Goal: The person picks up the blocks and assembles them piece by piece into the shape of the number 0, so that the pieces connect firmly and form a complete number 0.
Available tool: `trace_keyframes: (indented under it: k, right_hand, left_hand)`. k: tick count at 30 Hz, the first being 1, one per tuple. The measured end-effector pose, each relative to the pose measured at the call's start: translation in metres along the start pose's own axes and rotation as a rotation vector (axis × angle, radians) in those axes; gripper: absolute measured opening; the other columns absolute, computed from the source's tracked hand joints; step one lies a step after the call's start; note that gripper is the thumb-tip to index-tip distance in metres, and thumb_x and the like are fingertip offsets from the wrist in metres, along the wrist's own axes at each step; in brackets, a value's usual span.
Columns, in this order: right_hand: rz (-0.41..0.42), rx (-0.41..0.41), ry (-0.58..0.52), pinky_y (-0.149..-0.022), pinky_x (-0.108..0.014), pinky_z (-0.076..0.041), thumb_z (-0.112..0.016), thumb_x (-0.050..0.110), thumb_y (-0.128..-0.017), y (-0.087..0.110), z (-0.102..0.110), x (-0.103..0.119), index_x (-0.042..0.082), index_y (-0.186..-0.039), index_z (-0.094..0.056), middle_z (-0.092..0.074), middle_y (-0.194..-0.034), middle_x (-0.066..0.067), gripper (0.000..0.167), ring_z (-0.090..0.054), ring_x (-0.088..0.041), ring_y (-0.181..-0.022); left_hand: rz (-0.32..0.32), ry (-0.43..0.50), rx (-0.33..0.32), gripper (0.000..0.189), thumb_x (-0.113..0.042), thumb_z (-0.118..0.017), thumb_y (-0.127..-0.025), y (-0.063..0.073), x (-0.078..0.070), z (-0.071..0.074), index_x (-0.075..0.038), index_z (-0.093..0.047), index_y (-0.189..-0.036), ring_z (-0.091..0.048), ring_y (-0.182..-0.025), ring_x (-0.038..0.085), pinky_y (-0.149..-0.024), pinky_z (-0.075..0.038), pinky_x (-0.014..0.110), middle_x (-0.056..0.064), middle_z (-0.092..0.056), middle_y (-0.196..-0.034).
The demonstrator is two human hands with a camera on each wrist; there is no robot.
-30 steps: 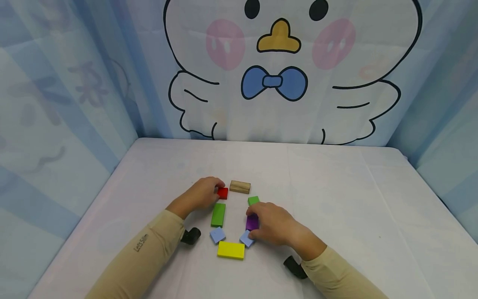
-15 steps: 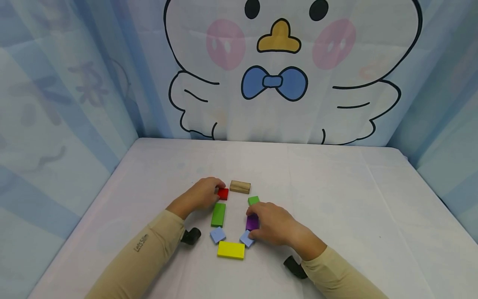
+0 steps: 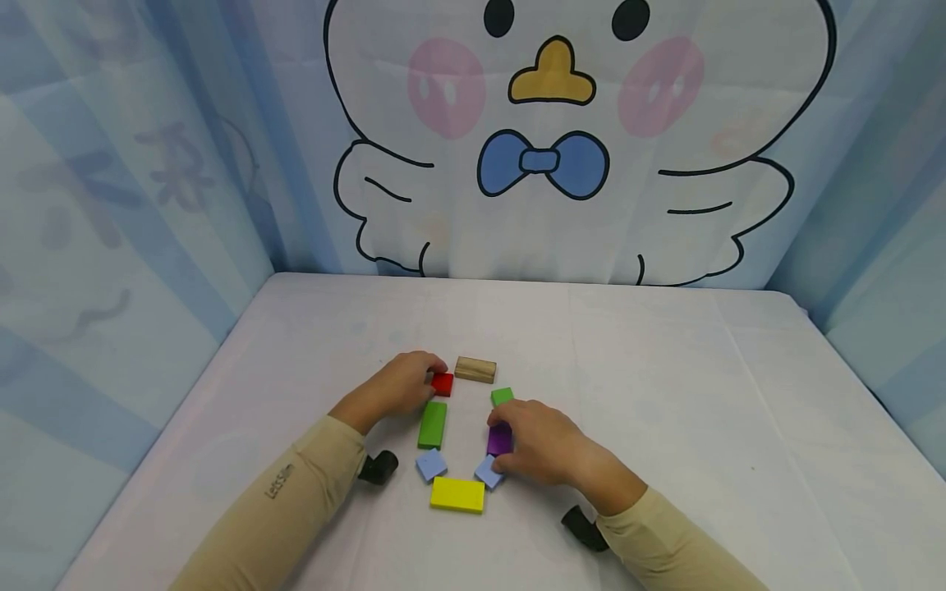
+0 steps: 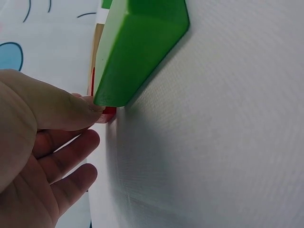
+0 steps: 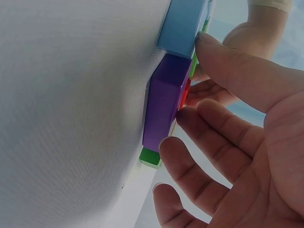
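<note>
In the head view my left hand (image 3: 399,383) pinches a small red block (image 3: 443,384) between thumb and fingers. Seen from the left wrist, a large green block (image 4: 142,42) hides most of that red block. My right hand (image 3: 543,443) hovers over the right side, its fingers spread loosely by a purple block (image 5: 166,99). Its thumb tip lies at a light blue block (image 5: 183,28); whether it presses on it, I cannot tell. A smaller green block (image 3: 502,396) sits just beyond the purple one.
A wooden block (image 3: 475,369) lies at the far end of the ring of blocks. At the near end is a yellow block (image 3: 457,495), with another light blue block (image 3: 431,465) left of it. A white cloth covers the table (image 3: 702,410); patterned curtains surround it.
The red block has slid slightly toward the person and to the right, along with the left hand's fingers. My right hand and the other blocks stay in place.
</note>
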State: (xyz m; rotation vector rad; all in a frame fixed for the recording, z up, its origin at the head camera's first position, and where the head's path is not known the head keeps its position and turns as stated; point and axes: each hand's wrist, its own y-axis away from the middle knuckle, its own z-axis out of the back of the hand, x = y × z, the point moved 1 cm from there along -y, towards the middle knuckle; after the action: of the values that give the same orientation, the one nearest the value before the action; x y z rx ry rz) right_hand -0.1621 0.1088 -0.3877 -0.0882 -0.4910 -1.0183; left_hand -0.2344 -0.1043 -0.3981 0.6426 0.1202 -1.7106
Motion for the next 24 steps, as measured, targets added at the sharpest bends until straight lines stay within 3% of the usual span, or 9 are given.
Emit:
trace_keyframes:
  k: [24]
  right_hand:
    - [-0.008, 0.006, -0.002, -0.094, -0.045, -0.049, -0.083, 0.025, -0.082, 0.0008, 0.0004, 0.0005, 0.009, -0.121, -0.064, -0.064, -0.119, -0.007, 0.046, -0.058, -0.026, -0.106]
  left_hand:
    - [0.001, -0.006, 0.004, 0.037, 0.001, -0.064, -0.095, -0.0001, 0.0002, -0.0027, -0.007, -0.063, -0.131, -0.054, -0.121, 0.027, -0.106, -0.042, 0.043, 0.011, -0.059, -0.135]
